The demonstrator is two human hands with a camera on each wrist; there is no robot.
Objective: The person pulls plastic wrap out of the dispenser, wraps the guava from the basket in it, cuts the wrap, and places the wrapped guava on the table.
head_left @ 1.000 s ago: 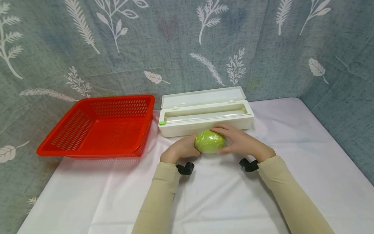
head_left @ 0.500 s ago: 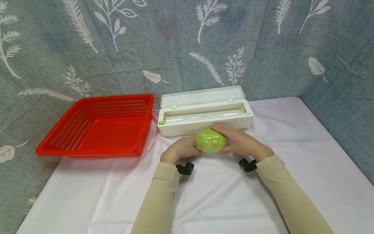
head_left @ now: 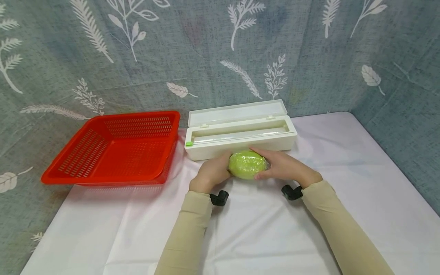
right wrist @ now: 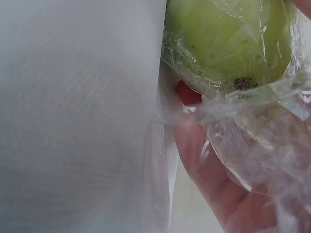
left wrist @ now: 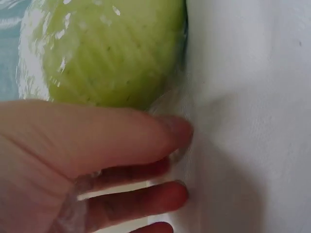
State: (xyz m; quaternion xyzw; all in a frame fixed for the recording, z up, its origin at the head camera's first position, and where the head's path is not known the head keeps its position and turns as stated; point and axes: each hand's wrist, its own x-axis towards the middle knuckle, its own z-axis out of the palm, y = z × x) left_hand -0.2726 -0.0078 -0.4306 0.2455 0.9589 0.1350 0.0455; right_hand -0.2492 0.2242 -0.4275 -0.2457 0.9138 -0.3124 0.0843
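A yellow-green guava point(head_left: 246, 165), wrapped in shiny cling film point(right wrist: 252, 126), is held between both hands just in front of the long white dispenser box. My left hand point(head_left: 212, 172) holds its left end; in the left wrist view the thumb point(left wrist: 121, 136) lies along the fruit's edge, with the fingers and some clear film behind it. My right hand point(head_left: 283, 165) grips the right end, its index finger over the top and its thumb at the lower side. Loose crumpled film covers part of the right palm, near the fruit's dark tip point(right wrist: 245, 83).
Behind the hands the white cling film dispenser point(head_left: 240, 145) stands with its lid point(head_left: 237, 114) raised, a roll inside and a green slider point(head_left: 189, 144) at its left end. To the left is a red perforated basket point(head_left: 103, 179). A white cloth point(head_left: 258, 236) covers the table.
The guava has turned slightly between the hands. My left fingers have shifted up round its left end, and the left thumb no longer shows beneath it in the head view.
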